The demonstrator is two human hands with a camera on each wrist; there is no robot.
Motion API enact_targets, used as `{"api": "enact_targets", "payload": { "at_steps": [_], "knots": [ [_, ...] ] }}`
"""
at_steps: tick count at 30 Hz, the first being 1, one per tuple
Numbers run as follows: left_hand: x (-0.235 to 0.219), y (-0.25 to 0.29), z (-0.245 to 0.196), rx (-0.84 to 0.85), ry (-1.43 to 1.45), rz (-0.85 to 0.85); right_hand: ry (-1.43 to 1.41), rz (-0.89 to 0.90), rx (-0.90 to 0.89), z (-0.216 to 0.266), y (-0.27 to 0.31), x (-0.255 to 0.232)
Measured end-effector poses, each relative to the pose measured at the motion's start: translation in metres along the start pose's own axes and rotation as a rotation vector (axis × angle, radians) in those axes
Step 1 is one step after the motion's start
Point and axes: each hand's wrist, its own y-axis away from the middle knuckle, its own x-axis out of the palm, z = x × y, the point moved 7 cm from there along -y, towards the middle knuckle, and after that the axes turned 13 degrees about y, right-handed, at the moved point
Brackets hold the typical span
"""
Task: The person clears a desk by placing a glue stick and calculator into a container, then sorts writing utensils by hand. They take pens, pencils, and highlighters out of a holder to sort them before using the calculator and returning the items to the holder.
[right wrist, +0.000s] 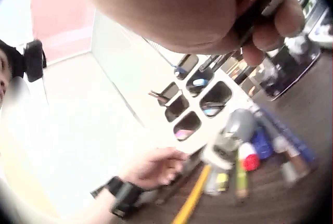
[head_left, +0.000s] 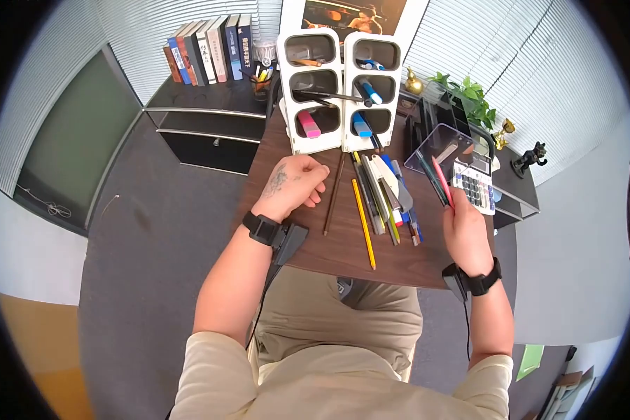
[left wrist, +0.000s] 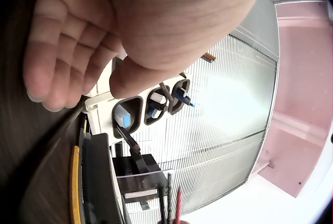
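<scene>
In the head view my right hand (head_left: 463, 227) grips a red pencil (head_left: 442, 178) and dark pencils (head_left: 432, 180), tips pointing up and away. My left hand (head_left: 297, 183) hovers by a brown pencil (head_left: 334, 199), fingers loosely bent and nothing in them. A yellow pencil (head_left: 364, 227), a white-and-grey stapler (head_left: 390, 183) and several pens and pencils lie between the hands. Behind them stands a white organizer (head_left: 344, 77) with two columns of compartments. A pink highlighter (head_left: 308, 124) and a blue highlighter (head_left: 361, 124) sit in its lowest ones.
A calculator (head_left: 474, 185) lies beyond my right hand, next to a clear plastic box (head_left: 444, 143). Farther right are a green plant (head_left: 472, 101) and a dark figurine (head_left: 529, 159). Books (head_left: 210, 52) and a pen cup (head_left: 261, 85) stand on the left cabinet.
</scene>
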Motion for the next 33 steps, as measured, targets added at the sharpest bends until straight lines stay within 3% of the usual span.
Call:
{"api": "enact_targets", "payload": {
  "at_steps": [2, 4, 7, 10, 15, 22, 30, 31, 33],
  "knots": [
    [0.001, 0.000, 0.000, -0.008, -0.005, 0.005, -0.096, 0.010, -0.010, 0.029, -0.016, -0.019],
    [0.001, -0.001, 0.001, -0.009, 0.002, 0.000, -0.775, 0.659, 0.330, 0.057, -0.027, 0.012],
    [-0.002, -0.001, 0.002, -0.004, 0.026, -0.016, -1.101, 0.793, 0.385, 0.088, -0.049, 0.047],
    [-0.003, -0.002, 0.004, 0.000, 0.053, -0.023, -1.135, 0.860, 0.402, 0.102, -0.076, 0.069],
    [-0.002, -0.002, 0.002, -0.009, 0.045, -0.024, -1.048, 0.837, 0.427, 0.113, -0.113, 0.091],
    [-0.002, -0.002, 0.003, 0.008, 0.047, -0.008, -1.309, 0.703, 0.455, 0.114, -0.122, 0.090],
    [-0.001, 0.001, -0.001, -0.005, 0.021, -0.046, -0.893, 0.384, 0.330, 0.059, -0.082, 0.038],
    [-0.001, 0.001, 0.000, -0.008, 0.015, -0.040, -0.755, 0.331, 0.339, 0.037, -0.075, 0.041],
    [0.000, 0.001, -0.001, 0.009, 0.020, -0.038, -0.250, 0.087, 0.186, 0.012, -0.060, 0.031]
  ]
}}
